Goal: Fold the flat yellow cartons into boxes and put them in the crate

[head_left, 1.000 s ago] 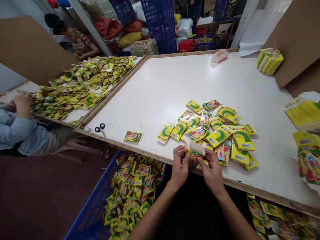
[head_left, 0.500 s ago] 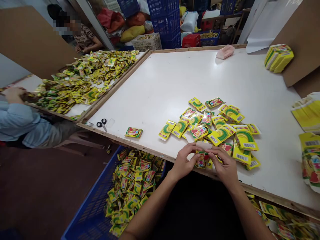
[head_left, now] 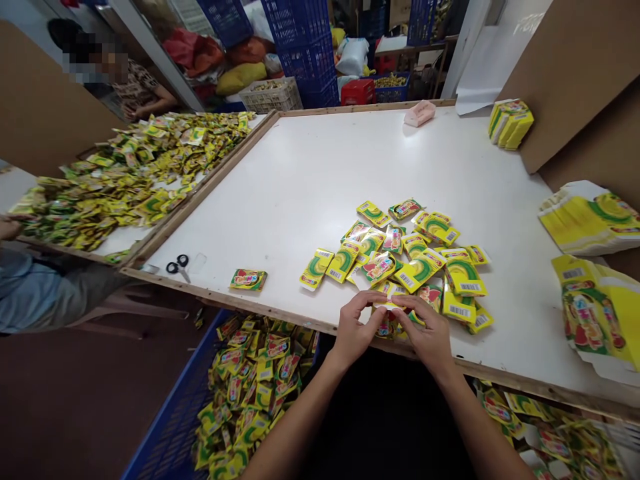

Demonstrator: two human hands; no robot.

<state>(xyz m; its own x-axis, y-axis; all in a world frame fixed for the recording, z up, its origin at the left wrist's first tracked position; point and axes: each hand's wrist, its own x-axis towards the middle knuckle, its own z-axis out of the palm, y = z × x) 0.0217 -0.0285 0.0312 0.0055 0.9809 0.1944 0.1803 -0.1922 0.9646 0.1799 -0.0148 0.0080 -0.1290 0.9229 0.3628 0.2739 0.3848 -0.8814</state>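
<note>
Near the front edge of the table, my left hand (head_left: 356, 328) and my right hand (head_left: 429, 332) are both closed on one small printed carton (head_left: 387, 327). Fingers of both hands press at its upper end flap, thumbs on the near side. Its lower part is partly covered by my hands. Just beyond them lies a loose pile of similar yellow and green cartons (head_left: 423, 272), some with fruit pictures and some with barcodes. Another carton (head_left: 249, 280) lies apart to the left.
Black-handled scissors (head_left: 179, 265) lie at the table's left. Flat stacked cartons (head_left: 585, 220) stand at the right. A pink block-like object (head_left: 420, 113) sits at the back. Below is a blue crate (head_left: 173, 413) of cartons. Co-workers sit left beside a heaped table (head_left: 145, 233).
The pale flap that stood up at the carton's top is now folded down under my fingers. The whole view has turned somewhat to the right.
</note>
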